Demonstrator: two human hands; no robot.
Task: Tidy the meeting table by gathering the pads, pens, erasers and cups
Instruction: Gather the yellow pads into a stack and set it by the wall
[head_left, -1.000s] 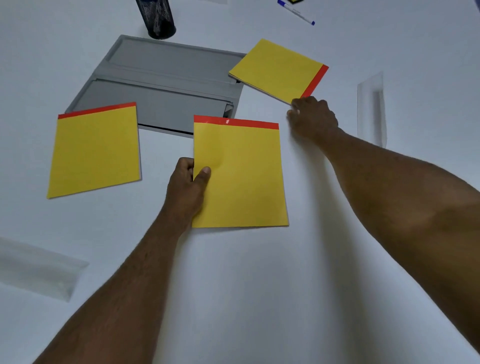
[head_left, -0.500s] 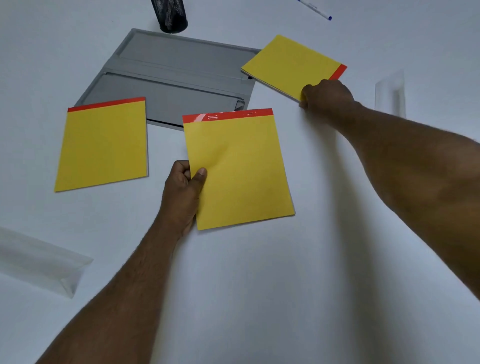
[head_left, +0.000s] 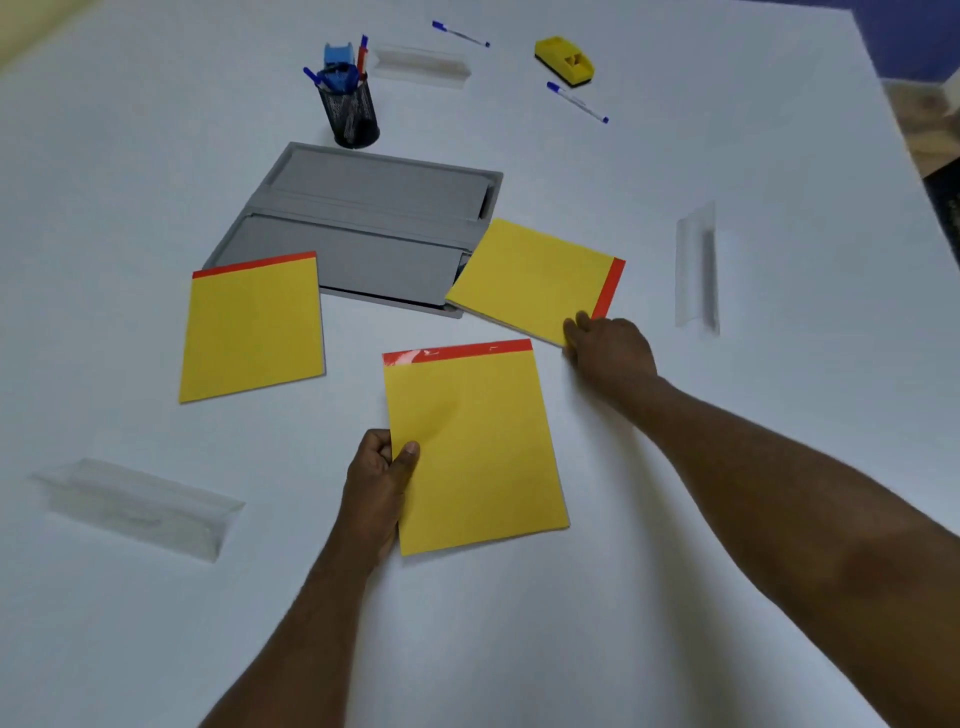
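Three yellow pads with red top strips lie on the white table. My left hand pinches the left edge of the near pad, thumb on top. My right hand grips the near corner of the right pad, which is turned sideways and overlaps the grey tray. The left pad lies untouched over the tray's front left corner. A black mesh cup behind the tray holds pens and a blue eraser. Two loose pens and a yellow eraser lie at the far side.
Clear plastic name holders sit at the near left, at the right and at the back. The table's right edge runs diagonally at the upper right, with floor beyond it.
My right hand has drawn the right pad closer, its corner now over the tray's edge. The left hand keeps its pinch on the near pad. My view has tilted up, showing the far table.
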